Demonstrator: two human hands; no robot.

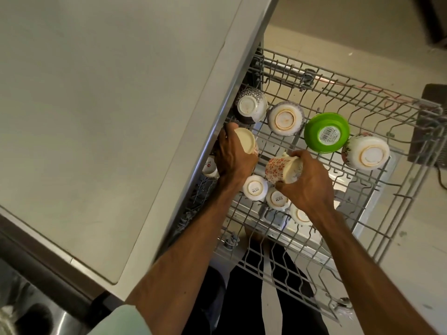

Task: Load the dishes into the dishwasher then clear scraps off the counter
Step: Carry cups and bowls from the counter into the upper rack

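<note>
The dishwasher rack (pixel 396 199) is pulled out, its left edge hidden beneath the counter (pixel 96 117). At that left edge the left hand (pixel 232 158) grips a cream cup (pixel 245 142), base up, with its fingers curled round the cup's side; the fingertips are lost behind the cup and the counter lip. Near the rack's middle the right hand (pixel 307 184) holds a red-flowered mug (pixel 281 168), tilted, with fingers and thumb wrapped round its base end. Along the far edge four bowls sit upside down: a patterned bowl (pixel 249 106), a pale bowl (pixel 285 118), a green bowl (pixel 326 132) and a floral bowl (pixel 366 152). Small white cups (pixel 255 191) stand inverted below the hands; one is partly covered by the right wrist, and another at the left edge is half hidden.
</note>
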